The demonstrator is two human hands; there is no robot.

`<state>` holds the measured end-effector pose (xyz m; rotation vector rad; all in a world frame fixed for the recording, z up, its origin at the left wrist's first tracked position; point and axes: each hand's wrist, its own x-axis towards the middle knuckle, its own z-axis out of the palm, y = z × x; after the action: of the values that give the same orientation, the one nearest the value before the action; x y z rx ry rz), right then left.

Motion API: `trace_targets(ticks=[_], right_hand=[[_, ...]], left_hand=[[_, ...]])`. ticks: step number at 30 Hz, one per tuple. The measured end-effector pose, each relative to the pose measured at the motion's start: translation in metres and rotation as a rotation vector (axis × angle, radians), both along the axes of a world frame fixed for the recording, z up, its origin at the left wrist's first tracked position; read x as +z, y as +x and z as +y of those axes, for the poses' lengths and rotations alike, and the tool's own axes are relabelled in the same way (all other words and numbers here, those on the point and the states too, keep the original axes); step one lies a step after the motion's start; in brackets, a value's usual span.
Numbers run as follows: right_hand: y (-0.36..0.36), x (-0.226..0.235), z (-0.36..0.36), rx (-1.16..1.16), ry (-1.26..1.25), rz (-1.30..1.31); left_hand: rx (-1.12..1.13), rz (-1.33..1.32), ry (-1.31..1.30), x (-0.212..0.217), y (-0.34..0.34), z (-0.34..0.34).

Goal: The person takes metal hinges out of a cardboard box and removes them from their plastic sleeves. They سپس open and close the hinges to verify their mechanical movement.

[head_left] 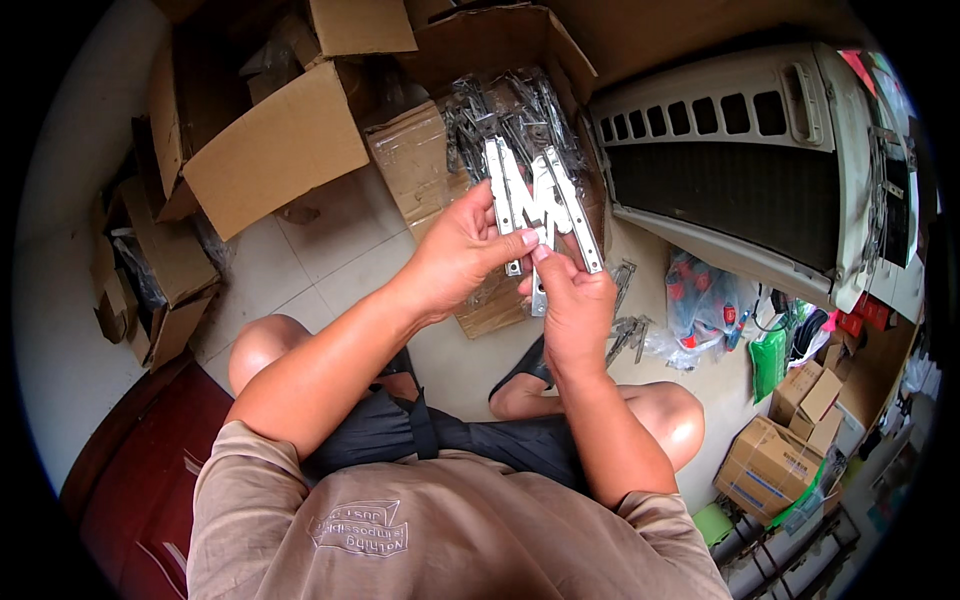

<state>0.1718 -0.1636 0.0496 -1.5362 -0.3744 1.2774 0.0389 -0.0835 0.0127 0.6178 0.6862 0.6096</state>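
Observation:
Between both hands is a shiny metal folding hinge (507,185), with long slotted side rails joined by crossed links. My left hand (462,245) is closed round its left rail, thumb pressed near the lower middle. My right hand (572,290) pinches the lower centre piece, its thumb tip close to my left thumb. Some of the right fingers are hidden behind the metal. Just beyond the hands, an open cardboard box (490,45) holds a heap of similar metal hinges (530,100), some in clear plastic.
Open cardboard boxes (275,145) stand at the left. A large white appliance with a dark grille (720,190) sits at the right. Loose metal hinges (630,335) and a plastic bag of bottles (700,300) lie right of my legs. A closed carton (768,468) stands farther right.

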Motion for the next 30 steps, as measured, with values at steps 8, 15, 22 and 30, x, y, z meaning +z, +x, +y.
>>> trace_targets(ticks=[8,15,22,30], right_hand=[[0.005,0.005,0.002,0.089,-0.044,0.023],[0.008,0.013,0.005,0.106,-0.054,0.036],[0.013,0.015,0.009,0.101,-0.062,0.052],[0.022,0.013,0.006,0.032,-0.099,0.023]], left_hand=[[-0.061,0.167,0.023,0.017,-0.008,0.012],[-0.083,0.223,0.048,0.016,-0.014,0.017],[-0.169,0.223,0.017,0.023,-0.027,0.026],[-0.093,0.478,-0.096,0.023,-0.038,0.046]])
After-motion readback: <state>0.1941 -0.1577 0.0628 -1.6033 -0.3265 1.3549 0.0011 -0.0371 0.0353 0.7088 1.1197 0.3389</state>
